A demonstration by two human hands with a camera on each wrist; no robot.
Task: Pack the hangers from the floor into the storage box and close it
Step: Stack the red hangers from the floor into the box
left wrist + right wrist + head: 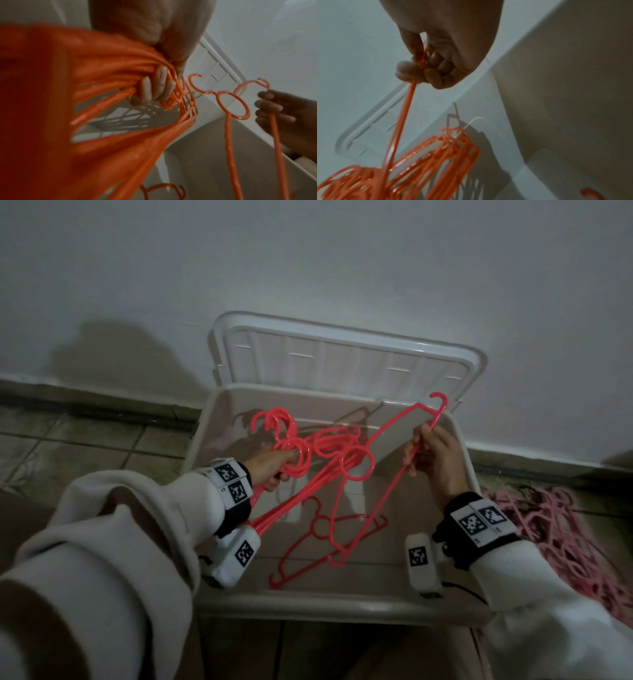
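Observation:
My left hand (274, 466) grips a bundle of red plastic hangers (310, 453) over the open beige storage box (342, 607); its fingers (154, 86) curl round the bundle (106, 75). My right hand (435, 453) pinches the arm of a single red hanger (387, 433) that stretches from the bundle to the box's far right corner; the curled fingers (426, 73) close on its thin bar (402, 115). One more red hanger (322, 546) lies on the box's bottom. The white lid (342, 354) stands open against the wall.
A heap of pink hangers (561, 542) lies on the tiled floor to the right of the box. The white wall (308, 251) rises right behind the lid. Brown tiles (85, 440) stretch to the left of the box.

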